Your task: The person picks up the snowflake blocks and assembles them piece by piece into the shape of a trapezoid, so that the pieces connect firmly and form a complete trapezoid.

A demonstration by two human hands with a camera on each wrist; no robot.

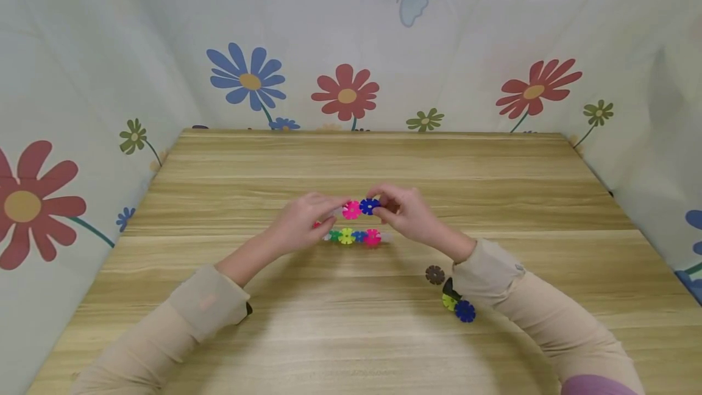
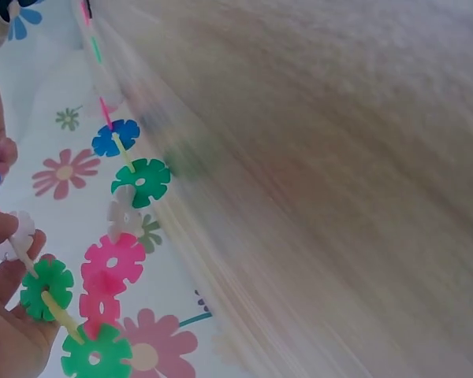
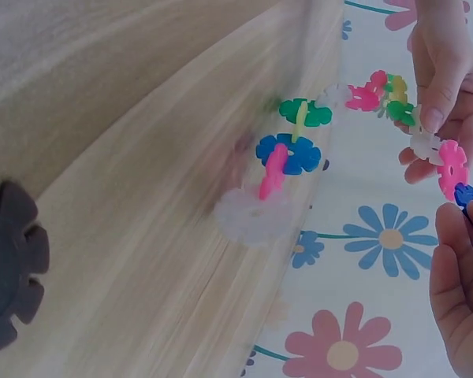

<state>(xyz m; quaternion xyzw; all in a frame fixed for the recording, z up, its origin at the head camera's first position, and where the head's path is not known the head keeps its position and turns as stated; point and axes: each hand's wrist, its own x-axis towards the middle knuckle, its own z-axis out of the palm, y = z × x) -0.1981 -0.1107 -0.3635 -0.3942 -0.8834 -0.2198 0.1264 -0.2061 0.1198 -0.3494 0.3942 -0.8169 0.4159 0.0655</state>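
My left hand (image 1: 304, 221) pinches a white notched disc (image 3: 423, 144) between thumb and fingers. That disc belongs to a chain of interlocking plastic snowflake discs, coloured pink, green, yellow, blue and white. My right hand (image 1: 408, 212) pinches a dark blue snowflake disc (image 1: 370, 206) at one end, edge to edge with a pink disc (image 1: 351, 210). From the left hand the chain bends back toward me, its lower row passing a yellow disc (image 1: 346, 236) and a pink one (image 1: 372, 238), to a white disc (image 3: 256, 216) at the other end. The left fingers partly hide the bend.
Loose discs lie on the wooden table (image 1: 340, 334) near the right forearm: a brownish-grey one (image 1: 436, 274), a black one (image 1: 451, 288), a yellow-green one (image 1: 449, 302) and a blue one (image 1: 465, 311). A flower-printed cloth (image 1: 450, 66) hangs behind the table.
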